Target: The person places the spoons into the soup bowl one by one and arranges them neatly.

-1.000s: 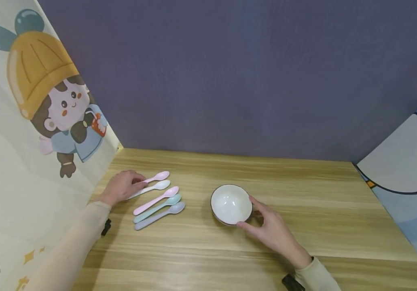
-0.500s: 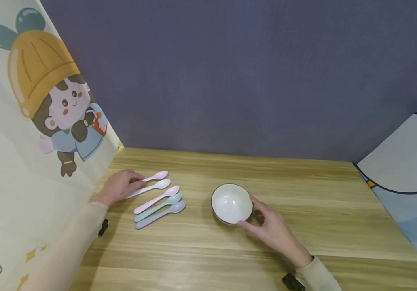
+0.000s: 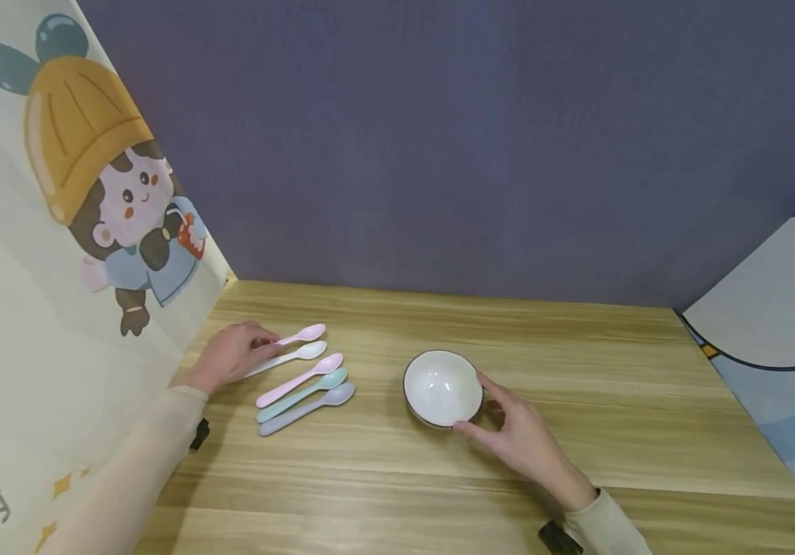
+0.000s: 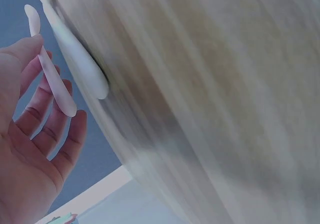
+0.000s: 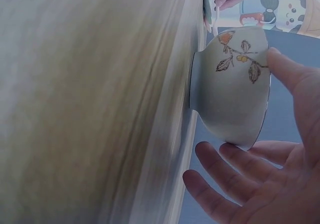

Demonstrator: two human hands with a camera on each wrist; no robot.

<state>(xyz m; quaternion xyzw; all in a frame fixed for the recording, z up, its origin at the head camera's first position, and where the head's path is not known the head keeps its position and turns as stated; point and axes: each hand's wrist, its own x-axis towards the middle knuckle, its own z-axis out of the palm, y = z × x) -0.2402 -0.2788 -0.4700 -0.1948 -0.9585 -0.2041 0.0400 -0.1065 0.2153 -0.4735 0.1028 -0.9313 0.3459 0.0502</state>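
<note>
My left hand point(image 3: 230, 356) pinches the handle of the farthest pink spoon point(image 3: 310, 333) between thumb and fingers. In the left wrist view this pink spoon point(image 4: 57, 84) is raised off the wood, its handle end slanting past the fingers. Just nearer lies a white spoon point(image 3: 309, 351), its handle partly behind the hand. My right hand point(image 3: 525, 443) holds a white bowl point(image 3: 442, 389) by its dark rim, thumb at the near side and a finger at the right. The bowl stands upright on the table; the right wrist view shows a flower pattern point(image 5: 242, 59) outside it.
Nearer than the white spoon lie a second pink spoon point(image 3: 298, 381), a mint spoon point(image 3: 300, 397) and a lavender spoon point(image 3: 305, 411), side by side. A dark blue panel point(image 3: 439, 154) closes off the back of the wooden table point(image 3: 369, 493). Printed panels point(image 3: 22, 308) stand on both sides.
The farthest pink spoon has shifted slightly to the right with my left hand over the last half second. My right hand and the bowl have stayed in place.
</note>
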